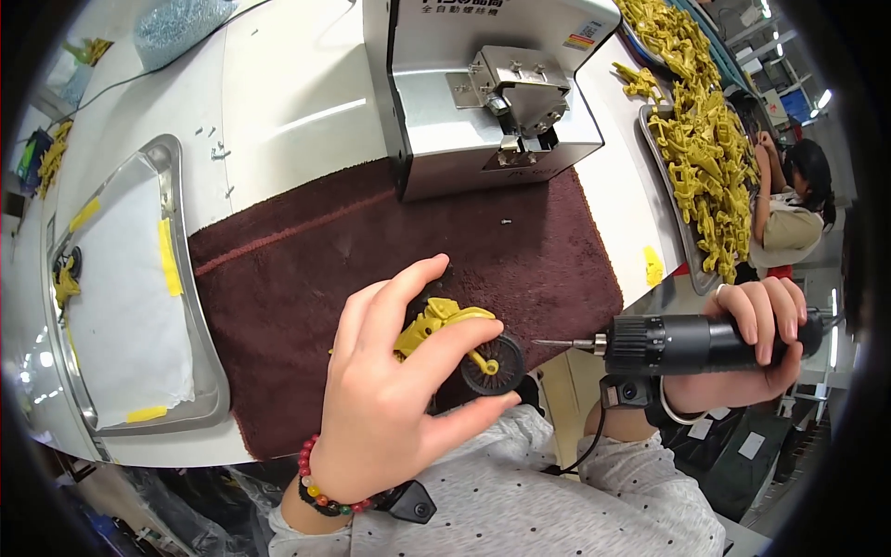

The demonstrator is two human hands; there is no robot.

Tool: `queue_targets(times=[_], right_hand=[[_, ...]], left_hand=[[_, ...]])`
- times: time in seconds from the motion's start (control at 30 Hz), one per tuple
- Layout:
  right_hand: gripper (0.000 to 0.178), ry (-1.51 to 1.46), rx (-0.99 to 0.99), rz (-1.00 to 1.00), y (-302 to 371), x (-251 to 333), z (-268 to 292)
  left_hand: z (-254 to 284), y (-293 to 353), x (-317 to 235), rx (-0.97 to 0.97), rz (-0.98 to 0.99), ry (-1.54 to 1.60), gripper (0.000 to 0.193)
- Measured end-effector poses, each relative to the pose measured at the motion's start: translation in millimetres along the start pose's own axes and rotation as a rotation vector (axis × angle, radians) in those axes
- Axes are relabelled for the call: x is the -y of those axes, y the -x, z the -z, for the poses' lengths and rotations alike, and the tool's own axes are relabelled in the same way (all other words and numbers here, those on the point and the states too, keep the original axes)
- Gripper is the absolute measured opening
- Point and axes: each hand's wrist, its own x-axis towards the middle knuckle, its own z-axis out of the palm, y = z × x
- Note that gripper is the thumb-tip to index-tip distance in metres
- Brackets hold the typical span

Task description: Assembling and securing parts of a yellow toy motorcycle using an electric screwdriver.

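My left hand (pixel 385 381) is closed around a small yellow toy motorcycle (pixel 429 325) with a black spoked wheel (pixel 494 364), held just over the dark red towel. The fingers cover much of its body. To the right, my right hand (pixel 766 325) grips a black electric screwdriver (pixel 687 342) lying level, its thin metal bit pointing left toward the wheel but apart from it. Behind them stands a silver screw feeder (pixel 501 121) with a metal outlet block. One small screw (pixel 506 222) lies on the towel (pixel 306 269) in front of it.
On the left, a metal tray (pixel 221 371) lined with white paper holds a yellow toy motorcycle (pixel 67 278). Loose screws (pixel 219 151) lie behind it. Heaped yellow parts (pixel 705 167) fill trays at the right. A co-worker (pixel 794 204) is beyond; a clear bag (pixel 181 32) lies far left.
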Motion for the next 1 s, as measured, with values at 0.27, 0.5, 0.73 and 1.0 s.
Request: queue_targets(times=[0.27, 0.5, 0.73, 1.0], right_hand=[[0.019, -0.024, -0.229, -0.068, 15, -16, 41], [0.018, 0.049, -0.39, -0.065, 23, -31, 56], [0.018, 0.043, -0.41, -0.055, 29, -32, 64], [0.018, 0.005, -0.395, -0.062, 31, -36, 65]], left_hand=[[13, 7, 10, -0.044, 0.001, 0.634, 0.056], [12, 13, 22, -0.045, -0.11, 1.166, 0.07], [14, 12, 16, -0.094, -0.074, 1.062, 0.065], [26, 10, -2, -0.063, -0.088, 0.745, 0.058]])
